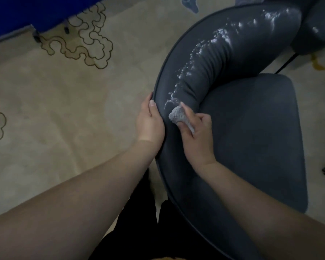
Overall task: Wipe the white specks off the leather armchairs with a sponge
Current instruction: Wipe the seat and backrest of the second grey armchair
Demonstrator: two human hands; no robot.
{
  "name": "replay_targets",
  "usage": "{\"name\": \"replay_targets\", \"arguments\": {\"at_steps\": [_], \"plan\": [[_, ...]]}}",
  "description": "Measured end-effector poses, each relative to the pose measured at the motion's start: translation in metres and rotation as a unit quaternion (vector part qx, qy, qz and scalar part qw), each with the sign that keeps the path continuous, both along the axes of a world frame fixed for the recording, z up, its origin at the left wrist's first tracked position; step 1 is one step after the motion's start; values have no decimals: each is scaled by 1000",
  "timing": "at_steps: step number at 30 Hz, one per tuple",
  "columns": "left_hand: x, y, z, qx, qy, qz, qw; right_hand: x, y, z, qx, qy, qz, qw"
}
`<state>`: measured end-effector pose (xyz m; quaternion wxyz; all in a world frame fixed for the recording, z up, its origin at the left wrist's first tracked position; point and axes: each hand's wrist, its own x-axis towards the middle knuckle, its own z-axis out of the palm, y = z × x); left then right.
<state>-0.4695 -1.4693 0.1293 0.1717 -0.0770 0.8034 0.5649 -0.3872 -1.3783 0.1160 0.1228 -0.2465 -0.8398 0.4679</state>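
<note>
While the left hand [150, 122] is curling over the armchair [251, 139] rim, the right hand [194, 132] is pinching the sponge [176, 115] at the specks [195, 53] trailing beyond its fingertips, likely needing a forward stroke next.

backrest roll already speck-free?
No: white specks trail along the padded backrest roll, from the sponge in the right hand up toward its far end.

Seat cushion [255, 139] bare, open to hands; padded backrest [223, 59] curves round its far side, possibly second chair [319, 29] beyond.
</note>
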Motion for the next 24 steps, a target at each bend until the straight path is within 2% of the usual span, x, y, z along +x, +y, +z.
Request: {"name": "replay_targets", "arguments": {"at_steps": [2, 6, 8, 12, 18, 24], "plan": [[2, 0, -6, -12, 31, 14, 999, -4, -2, 2, 11, 2, -10, 1000], [0, -2, -14, -32, 43, 19, 998, -25, -3, 8, 119, 45, 47, 991], [0, -1, -15, -31, 50, 19, 998, -38, 5, 5, 142, 54, 39, 988], [1, 0, -16, -40, 51, 28, 998, -32, 3, 0, 85, 40, -49, 994], [0, 1, -22, -28, 67, 37, 997, -44, 0, 6, 80, 37, -14, 996], [2, 3, -28, -65, 82, 39, 994, -38, 16, -10, -11, 34, -101, 994]]}}
